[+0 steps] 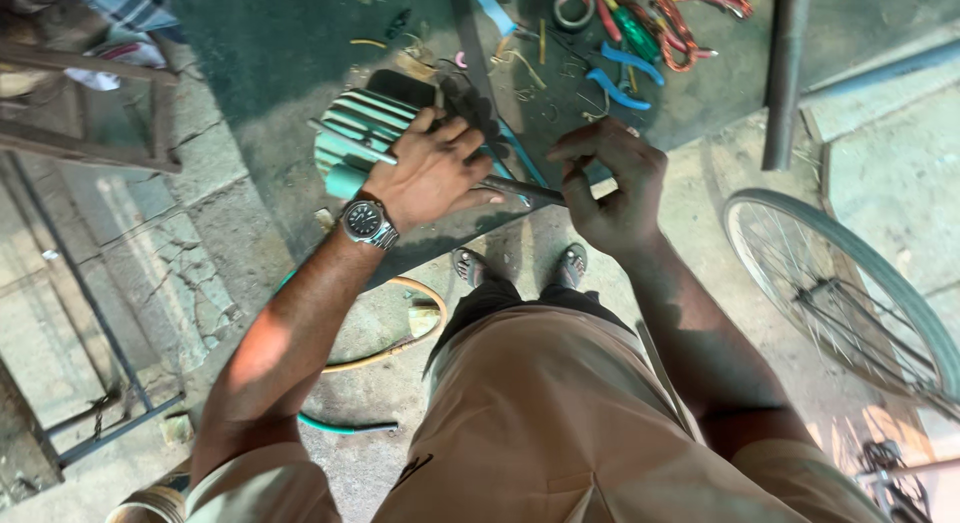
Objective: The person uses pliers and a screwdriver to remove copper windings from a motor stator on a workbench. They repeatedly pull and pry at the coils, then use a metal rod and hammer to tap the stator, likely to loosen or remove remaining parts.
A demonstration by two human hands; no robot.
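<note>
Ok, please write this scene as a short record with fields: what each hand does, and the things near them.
left hand: rests on a pale green ribbed motor housing, grip loosely closed over it
right hand: holds a dark metal tool that points toward the housing
wrist: watch on the left wrist
bench: dark top with blue-handled pliers, tape roll
floor: bicycle wheel, hose

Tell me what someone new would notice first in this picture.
First, the two hands at the middle: the left hand, with a wristwatch, presses down on a pale green ribbed motor at the workbench edge, while the right hand works a thin metal tool beside it. Next, the bicycle wheel on the floor at the right, and the pliers among clutter at the top.
</note>
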